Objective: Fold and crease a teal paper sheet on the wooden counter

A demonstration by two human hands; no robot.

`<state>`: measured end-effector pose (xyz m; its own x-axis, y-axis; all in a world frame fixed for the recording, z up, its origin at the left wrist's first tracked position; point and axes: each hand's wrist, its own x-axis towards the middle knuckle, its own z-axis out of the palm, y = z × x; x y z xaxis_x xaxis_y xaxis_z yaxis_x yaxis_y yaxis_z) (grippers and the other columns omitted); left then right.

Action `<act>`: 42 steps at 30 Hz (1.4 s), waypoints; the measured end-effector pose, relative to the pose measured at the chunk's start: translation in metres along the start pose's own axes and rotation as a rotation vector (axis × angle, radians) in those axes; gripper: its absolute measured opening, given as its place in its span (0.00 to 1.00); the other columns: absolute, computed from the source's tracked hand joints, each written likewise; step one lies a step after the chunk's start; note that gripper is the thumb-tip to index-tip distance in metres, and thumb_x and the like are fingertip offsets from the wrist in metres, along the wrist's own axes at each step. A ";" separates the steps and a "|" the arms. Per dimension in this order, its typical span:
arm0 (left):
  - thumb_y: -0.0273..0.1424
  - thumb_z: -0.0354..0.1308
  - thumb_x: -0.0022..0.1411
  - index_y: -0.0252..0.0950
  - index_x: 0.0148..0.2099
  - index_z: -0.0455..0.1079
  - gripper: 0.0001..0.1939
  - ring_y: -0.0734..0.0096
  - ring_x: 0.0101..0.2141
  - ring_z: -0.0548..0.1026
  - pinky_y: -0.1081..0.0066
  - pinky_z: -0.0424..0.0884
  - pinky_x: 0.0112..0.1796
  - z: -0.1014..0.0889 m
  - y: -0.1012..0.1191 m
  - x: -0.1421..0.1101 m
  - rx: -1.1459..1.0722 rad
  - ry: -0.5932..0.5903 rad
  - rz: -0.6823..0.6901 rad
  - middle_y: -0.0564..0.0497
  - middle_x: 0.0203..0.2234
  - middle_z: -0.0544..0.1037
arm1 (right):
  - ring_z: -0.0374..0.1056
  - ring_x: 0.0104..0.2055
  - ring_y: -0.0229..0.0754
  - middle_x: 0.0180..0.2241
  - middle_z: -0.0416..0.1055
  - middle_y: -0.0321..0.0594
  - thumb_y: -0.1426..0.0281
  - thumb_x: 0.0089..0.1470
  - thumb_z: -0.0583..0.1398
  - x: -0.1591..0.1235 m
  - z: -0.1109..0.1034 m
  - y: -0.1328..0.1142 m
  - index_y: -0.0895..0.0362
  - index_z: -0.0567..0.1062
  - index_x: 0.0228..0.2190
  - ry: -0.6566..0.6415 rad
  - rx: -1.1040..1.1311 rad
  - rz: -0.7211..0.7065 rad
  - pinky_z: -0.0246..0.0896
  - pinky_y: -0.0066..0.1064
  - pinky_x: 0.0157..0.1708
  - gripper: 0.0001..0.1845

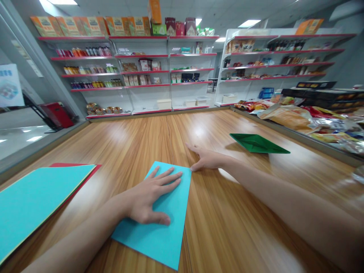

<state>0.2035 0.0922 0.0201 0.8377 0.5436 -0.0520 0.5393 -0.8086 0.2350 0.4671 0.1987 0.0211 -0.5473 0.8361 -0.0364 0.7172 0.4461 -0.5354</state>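
A sheet of light blue paper [167,242] lies on the wooden table in front of me, its right edge straight like a fold, though I cannot tell for sure. My left hand [153,195] rests flat on it with the fingers spread. At the sheet's far right corner is my right hand [206,157], its thumb at the corner and its other fingers stretched out over the bare wood. I see nothing held in either hand. To the right sits a folded green paper piece [258,144], with pointed ends.
A stack of coloured paper [36,197], blue on top with yellow and red edges, lies at the left of the wooden table [136,140]. Packaged snacks [295,117] are heaped beyond the table's right edge. Stocked shelves [148,72] stand behind, and a red case [57,113] is at far left.
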 end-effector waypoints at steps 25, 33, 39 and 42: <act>0.59 0.43 0.59 0.44 0.69 0.30 0.45 0.48 0.64 0.35 0.37 0.33 0.57 0.007 0.010 0.006 0.115 0.000 -0.122 0.50 0.66 0.35 | 0.48 0.64 0.49 0.62 0.52 0.51 0.57 0.51 0.60 -0.011 0.020 0.006 0.64 0.57 0.60 0.245 -0.157 -0.305 0.45 0.43 0.62 0.41; 0.58 0.44 0.59 0.43 0.69 0.32 0.44 0.48 0.64 0.37 0.38 0.33 0.57 0.006 0.009 0.006 0.105 0.026 -0.099 0.48 0.66 0.38 | 0.32 0.67 0.52 0.66 0.37 0.47 0.52 0.49 0.61 -0.016 0.013 -0.001 0.57 0.45 0.64 0.044 -0.177 -0.247 0.28 0.48 0.64 0.50; 0.57 0.45 0.59 0.43 0.69 0.33 0.44 0.46 0.64 0.38 0.38 0.33 0.57 0.007 0.008 0.006 0.090 0.044 -0.083 0.47 0.66 0.40 | 0.25 0.67 0.55 0.66 0.32 0.45 0.51 0.47 0.62 -0.017 0.010 -0.001 0.54 0.42 0.65 -0.012 -0.155 -0.226 0.23 0.50 0.64 0.53; 0.57 0.46 0.59 0.43 0.69 0.33 0.44 0.45 0.64 0.38 0.38 0.33 0.57 0.008 0.008 0.006 0.083 0.055 -0.079 0.46 0.66 0.40 | 0.25 0.67 0.56 0.66 0.32 0.46 0.49 0.46 0.62 -0.017 0.011 0.000 0.53 0.42 0.65 -0.002 -0.149 -0.234 0.22 0.52 0.63 0.54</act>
<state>0.2133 0.0871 0.0143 0.7875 0.6162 -0.0133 0.6108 -0.7773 0.1508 0.4716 0.1810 0.0121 -0.7066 0.7040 0.0722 0.6264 0.6696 -0.3991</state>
